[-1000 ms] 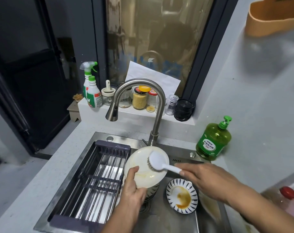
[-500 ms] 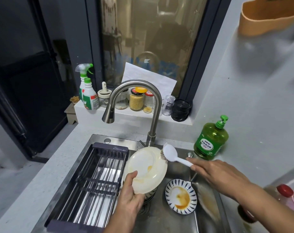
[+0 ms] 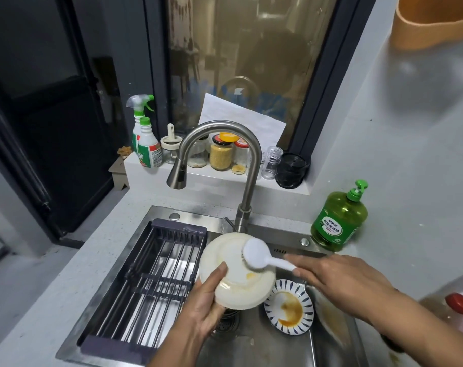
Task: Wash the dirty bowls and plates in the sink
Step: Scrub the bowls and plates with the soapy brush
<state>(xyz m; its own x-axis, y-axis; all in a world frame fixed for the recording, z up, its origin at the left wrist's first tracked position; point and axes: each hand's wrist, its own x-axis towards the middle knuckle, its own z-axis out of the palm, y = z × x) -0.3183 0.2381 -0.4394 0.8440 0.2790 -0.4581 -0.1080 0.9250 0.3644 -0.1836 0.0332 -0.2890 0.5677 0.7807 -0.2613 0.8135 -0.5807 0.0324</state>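
The left hand (image 3: 206, 311) has a firm grip on the lower edge of the cream plate (image 3: 237, 271), thumb curled over its face, and holds it tilted above the sink (image 3: 264, 345). The right hand (image 3: 338, 282) has its grip closed round the white handle of the brush (image 3: 255, 256), whose head presses on the upper right part of the plate.

Just below and to the right, a striped bowl (image 3: 288, 305) lies on the sink floor with brown sauce pooled inside, untouched. The drying rack (image 3: 156, 284) over the left half of the sink holds nothing, and no water shows at the tap (image 3: 219, 152). A green soap bottle (image 3: 340, 215) stands on the bench behind the right hand.

The task looks early: orange smears remain on the plate, it needs rinsing, and the bowl and whatever sits hidden under the plate are left to do.

Half a second ago the brush head was off the plate's upper right rim, lifted clear; now it has come back down onto the face for another stroke. The left hand's hold matches the earlier one.
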